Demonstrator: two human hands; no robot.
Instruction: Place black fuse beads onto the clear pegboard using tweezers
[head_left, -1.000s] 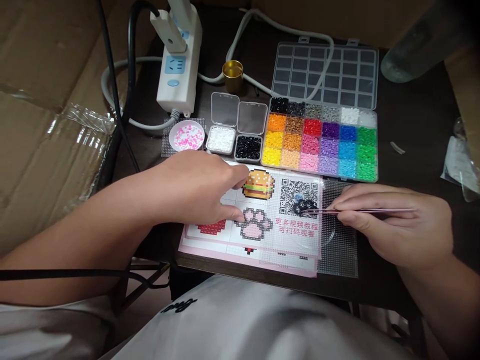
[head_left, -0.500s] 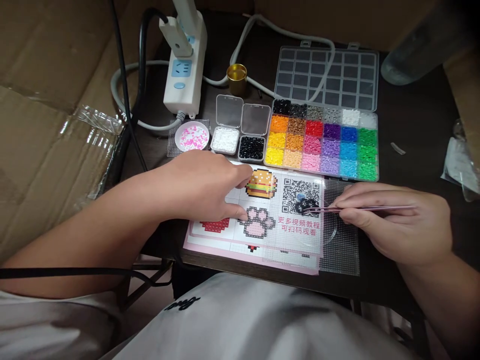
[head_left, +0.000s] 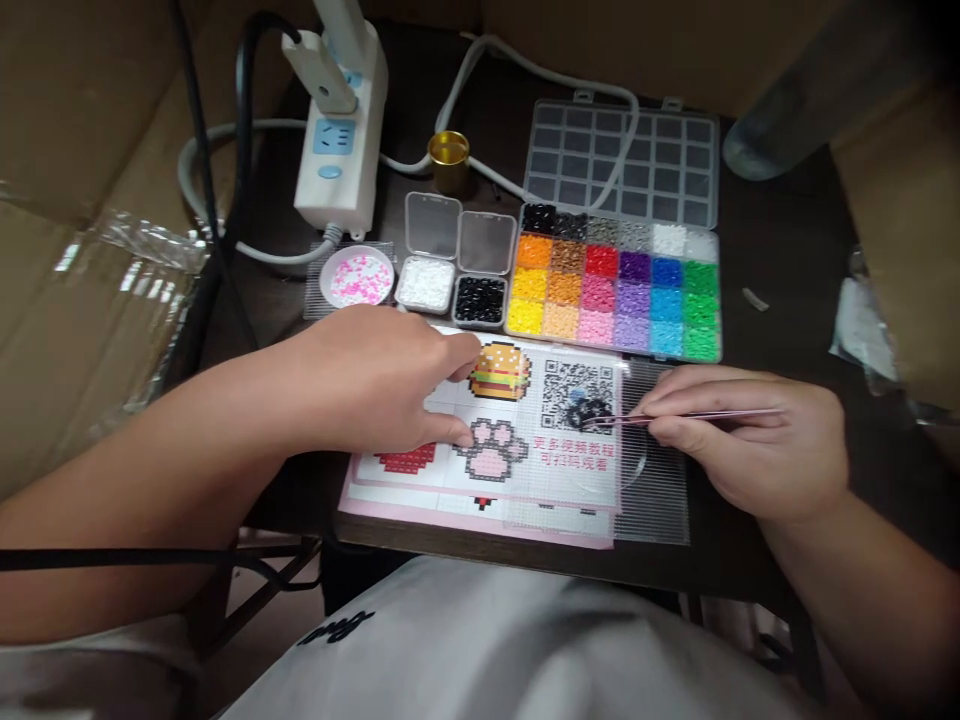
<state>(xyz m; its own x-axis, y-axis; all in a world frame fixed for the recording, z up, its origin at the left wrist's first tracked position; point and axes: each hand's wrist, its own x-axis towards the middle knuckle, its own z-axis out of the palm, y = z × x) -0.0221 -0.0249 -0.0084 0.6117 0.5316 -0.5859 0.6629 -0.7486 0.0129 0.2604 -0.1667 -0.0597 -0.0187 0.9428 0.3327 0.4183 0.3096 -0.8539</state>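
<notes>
My left hand [head_left: 375,380] rests on a printed pattern sheet [head_left: 540,470], fingers curled, with the forefinger and thumb pressing the paper beside a burger picture [head_left: 500,371] and a paw picture [head_left: 493,450]. My right hand [head_left: 742,440] pinches thin tweezers [head_left: 697,415] that point left. Their tips touch a small cluster of black beads [head_left: 589,412] on a clear pegboard [head_left: 660,500] laid over the sheet near the QR code.
Behind the sheet stand a bead organiser [head_left: 615,285] with many colours and its open lid, small boxes of white beads [head_left: 425,283] and black beads [head_left: 479,298], a dish of pink beads [head_left: 355,277], a gold cap [head_left: 448,160] and a power strip [head_left: 334,150]. Cardboard lies at the left.
Both hands keep their poses. The whole view has shifted slightly left and down as my head moved; the tweezers' tips stay at the black beads.
</notes>
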